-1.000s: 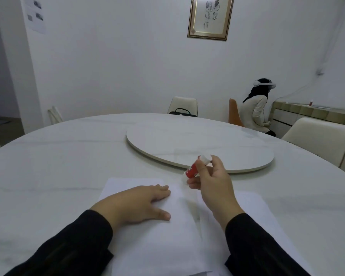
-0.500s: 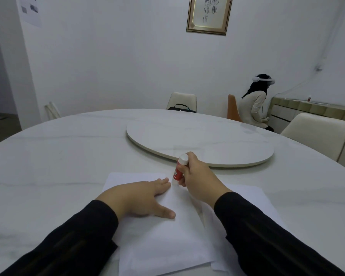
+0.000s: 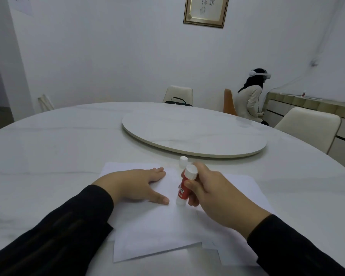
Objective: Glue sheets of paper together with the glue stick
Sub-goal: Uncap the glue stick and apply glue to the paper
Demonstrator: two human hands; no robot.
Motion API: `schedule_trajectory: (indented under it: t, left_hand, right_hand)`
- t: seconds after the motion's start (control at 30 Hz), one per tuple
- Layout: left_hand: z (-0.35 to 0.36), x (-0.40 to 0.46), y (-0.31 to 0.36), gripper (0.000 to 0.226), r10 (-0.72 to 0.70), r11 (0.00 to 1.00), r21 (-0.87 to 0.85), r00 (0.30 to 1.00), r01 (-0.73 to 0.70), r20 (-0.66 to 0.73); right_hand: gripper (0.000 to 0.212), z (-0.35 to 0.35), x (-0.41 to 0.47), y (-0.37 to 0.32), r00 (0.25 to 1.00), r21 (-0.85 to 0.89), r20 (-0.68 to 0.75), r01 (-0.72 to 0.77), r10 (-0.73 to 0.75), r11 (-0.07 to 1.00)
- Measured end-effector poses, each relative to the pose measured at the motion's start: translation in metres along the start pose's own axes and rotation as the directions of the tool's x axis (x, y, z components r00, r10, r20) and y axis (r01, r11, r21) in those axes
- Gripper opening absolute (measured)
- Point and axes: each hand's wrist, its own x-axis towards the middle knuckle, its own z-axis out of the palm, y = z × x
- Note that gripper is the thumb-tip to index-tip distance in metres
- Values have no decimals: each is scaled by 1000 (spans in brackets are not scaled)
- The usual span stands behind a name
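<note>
Red glue stick (image 3: 184, 188) gripped upright by right hand (image 3: 217, 196) | left hand (image 3: 135, 186) flat at 9 o'clock pins top sheet (image 3: 153, 232) | advice: press lightly, stroke evenly.

Both arms wear long black sleeves — the left sleeve (image 3: 54, 234) shows faint darker stripes running along its length, the right sleeve (image 3: 295, 248) looks plain. Each cuff ends at the wrist, leaving the left hand (image 3: 133, 186) and right hand (image 3: 217, 198) bare — no rings or watch visible.

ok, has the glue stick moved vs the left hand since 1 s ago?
Yes. The glue stick has come down and toward the person: from beyond the left hand's fingertips to beside its thumb, lower end on the top paper sheet.
</note>
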Motion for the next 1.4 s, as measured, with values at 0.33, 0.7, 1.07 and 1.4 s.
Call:
schedule_trajectory:
  t: [0.33,0.7,1.07,1.4]
  left_hand:
    - [0,-1,-2,104,-11,1000,0,1000,11,5]
    - [-12,-35,25,63,-61,989,123,982,84,-181]
    - [-16,-40,19,53,-3,993,119,997,13,-78]
    - [5,-24,12,78,43,998,45,998,-41,-39]
  right_hand:
    - [10,-22,-50,4,984,252,174,-1,-44,968]
    - [31,-26,-41,39,898,911,-224,54,380,410]
    - [33,-38,-39,20,905,888,-256,80,341,454]
    - [7,-33,43,-16,904,687,-321,15,284,726]
